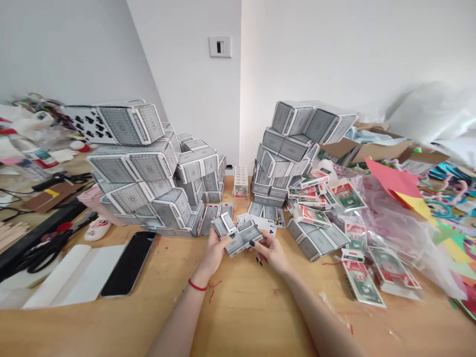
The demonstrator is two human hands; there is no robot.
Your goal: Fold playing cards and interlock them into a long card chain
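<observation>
Both hands meet over the middle of the wooden worktop (238, 307), a little in from its near edge. The left hand (213, 254) and the right hand (272, 251) are each closed around a card block (242, 238), a small boxy piece folded from grey-backed playing cards with a fine printed pattern; the fingertips pinch it from either side and it is lifted clear of the wood. A red wristband (197, 286) circles the left wrist.

Just behind the block, loose playing cards (266, 219) lie face up and face down. Towards the far-left corner rises a tall left stack (148, 173) of similar grey card boxes, leaning and uneven; a right stack (293, 148) stands across a narrow gap from it by the far edge. Right of the hands, flat red-and-green card packets (360, 283) are scattered, some over a crinkled clear plastic bag (390, 223), with bright coloured paper (399, 186) beyond. Left of the hands lies a glossy black phone (128, 263) beside a white folded sheet (65, 280), and black-handled scissors (44, 248) sit near the left edge.
</observation>
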